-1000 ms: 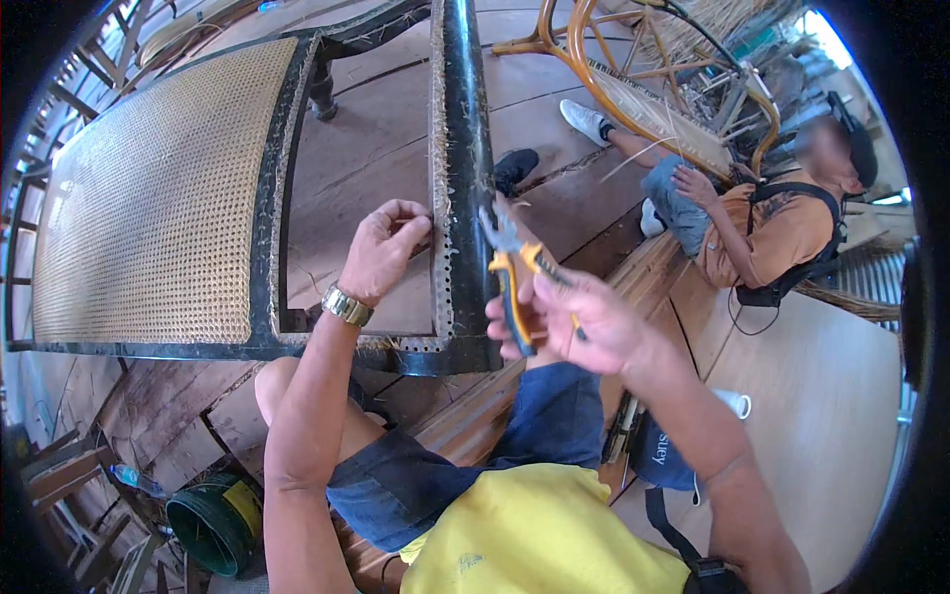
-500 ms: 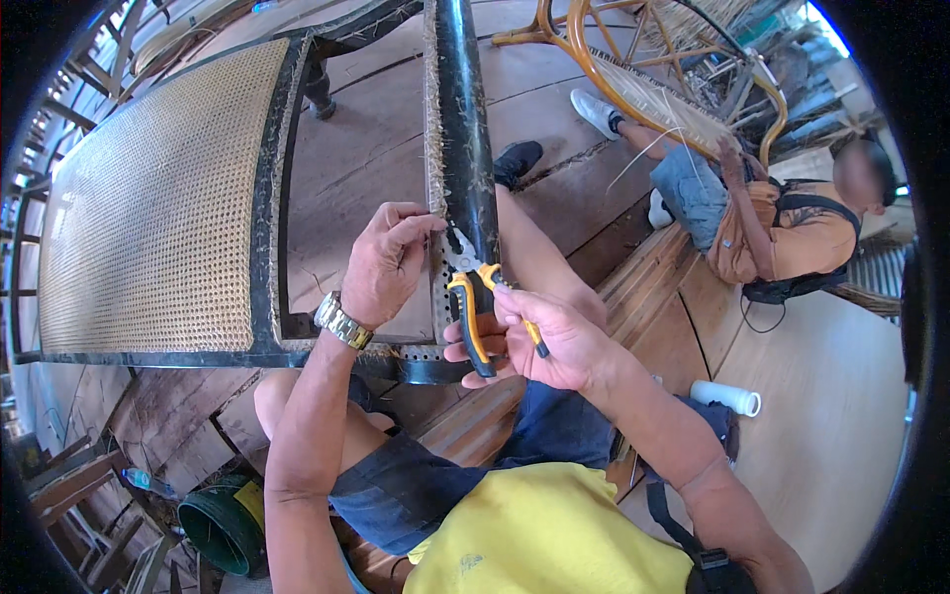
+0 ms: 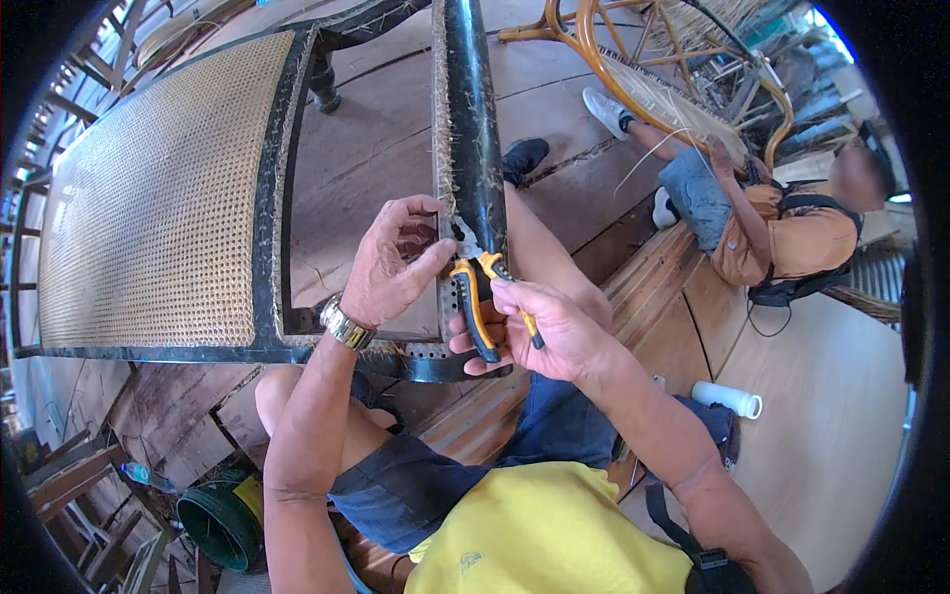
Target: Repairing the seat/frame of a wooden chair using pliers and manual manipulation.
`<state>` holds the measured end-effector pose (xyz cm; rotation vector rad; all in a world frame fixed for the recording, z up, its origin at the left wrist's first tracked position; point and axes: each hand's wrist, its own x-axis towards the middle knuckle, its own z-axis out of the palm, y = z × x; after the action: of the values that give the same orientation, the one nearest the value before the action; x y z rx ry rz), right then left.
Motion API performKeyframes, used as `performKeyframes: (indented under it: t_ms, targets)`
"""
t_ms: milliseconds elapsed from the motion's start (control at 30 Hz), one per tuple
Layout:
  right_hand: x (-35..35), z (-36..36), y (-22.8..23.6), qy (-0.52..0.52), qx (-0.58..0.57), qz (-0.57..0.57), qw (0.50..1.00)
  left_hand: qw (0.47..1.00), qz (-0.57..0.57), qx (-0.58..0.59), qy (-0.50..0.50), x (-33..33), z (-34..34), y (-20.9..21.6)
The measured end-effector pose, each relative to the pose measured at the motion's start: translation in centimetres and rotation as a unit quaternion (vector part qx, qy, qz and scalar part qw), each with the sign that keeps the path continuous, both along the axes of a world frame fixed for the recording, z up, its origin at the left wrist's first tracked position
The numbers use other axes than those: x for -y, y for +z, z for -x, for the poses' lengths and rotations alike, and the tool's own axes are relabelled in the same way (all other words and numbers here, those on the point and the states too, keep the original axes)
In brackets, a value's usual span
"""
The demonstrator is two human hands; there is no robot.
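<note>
My right hand (image 3: 554,327) grips a pair of pliers (image 3: 473,302) with yellow and black handles, spread apart. Their grey jaws rest at the inner edge of a black wooden frame (image 3: 475,119), where frayed cane bits cling along the rail. Small holes show in that edge below the jaws. Beside the jaws, on the left, is my left hand (image 3: 391,262), its thumb and forefinger apart at the rail and the other fingers half curled. Whether its fingertips touch the rail is hard to tell. A woven cane panel (image 3: 163,198) fills the frame's left section; the section by my hands has no panel.
At the right a seated person (image 3: 792,233) handles a rattan chair (image 3: 594,40). A white bottle (image 3: 727,399) lies on a pale board (image 3: 821,416). Lower left are a dark green bucket (image 3: 213,530) and a plastic bottle (image 3: 139,475). Wooden planks form the floor.
The left thumb and forefinger, together at the rail before, have come apart, with the thumb lower beside the pliers. The pliers stay at the edge, their handles slightly shifted.
</note>
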<state>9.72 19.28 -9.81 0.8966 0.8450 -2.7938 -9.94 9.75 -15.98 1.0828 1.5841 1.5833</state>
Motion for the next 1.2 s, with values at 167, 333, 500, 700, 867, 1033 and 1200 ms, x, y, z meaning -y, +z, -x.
performKeyframes:
  t_ms: [167, 333, 500, 700, 867, 1033, 1200]
  targets:
    - [0.7, 0.2, 0.4, -0.015, 0.018, 0.01, 1.0, 0.995, 0.029, 0.096, -0.024, 0.2, 0.1, -0.1]
    - [2.8, 1.0, 0.5, -0.089, 0.015, 0.071, 0.993, 0.986, 0.036, 0.156, -0.044, 0.0, 0.3, -0.1]
    - [3.6, 1.4, 0.1, -0.111, 0.021, 0.062, 0.992, 0.979, 0.01, 0.196, -0.048, 0.0, 0.1, -0.2]
    - [4.4, 2.0, 1.9, 0.085, 0.135, -0.528, 0.834, 0.896, 0.05, 0.434, 0.078, -1.1, 0.8, -1.8]
    - [4.7, 3.5, 4.0, 0.101, -0.208, -0.656, 0.718, 0.839, 0.111, 0.525, -0.089, -2.6, 1.8, -5.2]
    - [2.9, -0.1, 3.5, 0.133, -0.023, -0.298, 0.945, 0.829, 0.049, 0.548, -0.103, -3.6, 2.6, -8.2]
    - [3.8, -6.7, 1.5, 0.06, 0.018, -0.202, 0.977, 0.826, 0.041, 0.543, -0.144, -3.6, 3.6, -9.0]
